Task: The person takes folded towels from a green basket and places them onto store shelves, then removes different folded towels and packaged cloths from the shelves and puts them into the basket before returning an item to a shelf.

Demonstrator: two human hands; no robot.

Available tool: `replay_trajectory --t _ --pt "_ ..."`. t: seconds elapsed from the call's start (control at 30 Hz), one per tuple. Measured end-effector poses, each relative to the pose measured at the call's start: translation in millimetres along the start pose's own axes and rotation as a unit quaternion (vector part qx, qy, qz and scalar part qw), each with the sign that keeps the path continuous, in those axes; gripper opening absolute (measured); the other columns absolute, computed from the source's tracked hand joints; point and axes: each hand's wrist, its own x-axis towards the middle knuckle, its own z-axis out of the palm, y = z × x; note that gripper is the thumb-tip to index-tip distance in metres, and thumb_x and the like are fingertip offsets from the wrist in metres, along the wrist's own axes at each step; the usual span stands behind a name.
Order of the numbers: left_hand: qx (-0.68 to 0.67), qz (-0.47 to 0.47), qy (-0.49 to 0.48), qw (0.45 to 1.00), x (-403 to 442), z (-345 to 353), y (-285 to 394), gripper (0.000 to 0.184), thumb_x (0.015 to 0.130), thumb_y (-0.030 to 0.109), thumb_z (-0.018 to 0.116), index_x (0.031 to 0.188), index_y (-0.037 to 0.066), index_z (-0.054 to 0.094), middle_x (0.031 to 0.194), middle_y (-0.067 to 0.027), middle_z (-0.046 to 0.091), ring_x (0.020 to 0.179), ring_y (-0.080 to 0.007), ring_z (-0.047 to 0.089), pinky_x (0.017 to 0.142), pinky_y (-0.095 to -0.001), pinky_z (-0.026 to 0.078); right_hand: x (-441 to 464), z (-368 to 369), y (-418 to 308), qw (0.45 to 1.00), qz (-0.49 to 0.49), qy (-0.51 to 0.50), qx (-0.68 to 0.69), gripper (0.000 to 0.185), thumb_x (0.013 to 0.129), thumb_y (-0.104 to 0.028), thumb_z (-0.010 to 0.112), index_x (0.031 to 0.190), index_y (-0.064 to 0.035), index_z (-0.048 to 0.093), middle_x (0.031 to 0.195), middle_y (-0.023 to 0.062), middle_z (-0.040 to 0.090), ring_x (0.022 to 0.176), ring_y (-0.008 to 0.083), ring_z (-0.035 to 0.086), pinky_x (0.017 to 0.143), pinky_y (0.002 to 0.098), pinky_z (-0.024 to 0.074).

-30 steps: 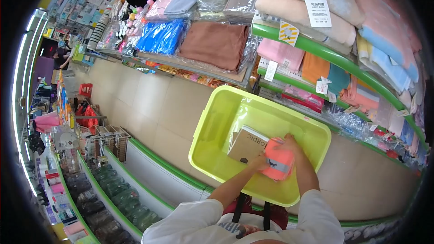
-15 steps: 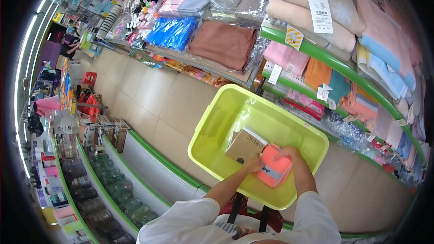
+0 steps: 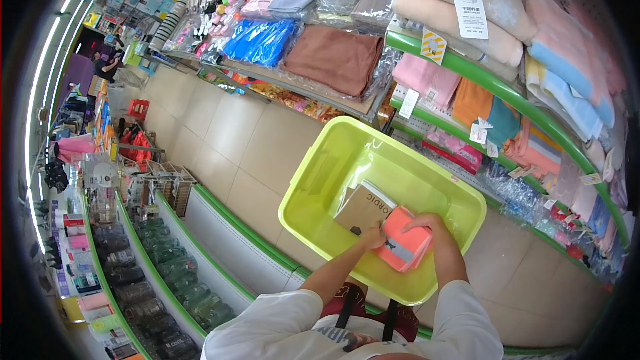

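A yellow-green plastic tub (image 3: 313, 153) is in front of my body. Low inside it, both hands grip a flat coral item with a grey band (image 3: 401, 240), notebook-like in shape; a small dark animal figure shows on the band. My left hand (image 3: 374, 235) pinches its left edge. My right hand (image 3: 427, 223) wraps round its upper right side, thumb on top. Beside it lies a brown notebook (image 3: 365, 207) marked "NORDIC" on the tub floor, with a white edge behind it. The coral item's underside is hidden.
Folded towels (image 3: 460, 10) fill green-edged shelves at the right. A brown packaged cloth (image 3: 337, 59) and a blue plastic-wrapped pack (image 3: 260, 41) lie on a display table ahead. Bottles (image 3: 180, 270) line shelves at the lower left. A person (image 3: 107, 67) is far off at the left.
The view has shifted slightly, so the shelves and tub sit a little differently in frame. The coral item has turned and tilted slightly in my hands, which keep hold of it.
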Motion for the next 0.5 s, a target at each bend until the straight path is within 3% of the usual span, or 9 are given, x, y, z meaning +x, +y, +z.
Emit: replay_trajectory --t 0.07,0.17,0.27,0.33,0.43,0.5 --pt "0.036 -0.006 0.012 0.999 14.8 7.7 -23.6 0.067 0.08 0.031 0.059 0.136 -0.001 0.041 0.125 -0.0273 0.057 0.114 -0.0388 0.058 0.098 -0.0418 0.045 -9.7 3.5 0.2 0.998 -0.055 -0.023 0.021 0.081 0.062 -0.034 0.087 0.132 -0.0098 0.055 0.121 0.0119 0.062 0.107 0.0223 0.059 0.09 0.0351 0.0477" --pt "-0.04 -0.074 0.083 0.993 8.1 -6.2 -28.7 0.06 0.081 0.028 0.055 0.132 -0.002 0.046 0.123 -0.0267 0.059 0.113 -0.0391 0.058 0.098 -0.0416 0.045 -19.6 4.1 2.9 0.991 -0.13 -0.027 0.012 0.078 0.063 -0.032 0.086 0.131 -0.01 0.055 0.12 0.0121 0.062 0.106 0.022 0.059 0.091 0.0353 0.047" --pt "-0.07 -0.088 0.04 0.993 8.5 -18.2 -32.3 0.057 0.084 0.034 0.054 0.127 -0.004 0.049 0.119 -0.0277 0.061 0.112 -0.0398 0.059 0.096 -0.0424 0.046 -57.9 12.6 12.2 0.974 -0.221 0.053 0.001 0.068 0.067 -0.032 0.084 0.124 -0.0047 0.059 0.112 0.0111 0.065 0.099 0.0208 0.062 0.087 0.0352 0.0497" --pt "-0.108 -0.098 -0.021 0.989 -21.6 -56.7 2.3 0.056 0.086 0.037 0.053 0.124 -0.005 0.051 0.115 -0.0287 0.062 0.11 -0.0392 0.06 0.093 -0.0424 0.047 -95.5 23.6 19.3 0.96 -0.251 0.12 -0.014 0.063 0.069 -0.03 0.083 0.121 -0.0015 0.06 0.107 0.0106 0.067 0.096 0.0196 0.064 0.084 0.0344 0.0512" --pt "-0.187 -0.003 0.102 0.977 -10.7 -48.3 -2.1 0.057 0.088 0.042 0.053 0.122 -0.004 0.053 0.109 -0.026 0.065 0.098 -0.0327 0.065 0.085 -0.0428 0.049 -177.6 40.2 21.2 0.95 -0.258 0.177 -0.013 0.06 0.071 -0.025 0.082 0.121 -0.0001 0.059 0.108 0.0106 0.066 0.095 0.0184 0.064 0.083 0.0327 0.0516" --pt "-0.239 0.049 0.055 0.968 -61.4 -77.4 33.6 0.057 0.09 0.044 0.051 0.124 -0.002 0.053 0.111 -0.0204 0.065 0.096 -0.0275 0.063 0.087 -0.041 0.048 -226.8 53.3 30.1 0.94 -0.29 0.171 0.057 0.061 0.072 -0.022 0.081 0.124 0.0004 0.057 0.11 0.0106 0.066 0.096 0.0183 0.064 0.083 0.0318 0.0521"
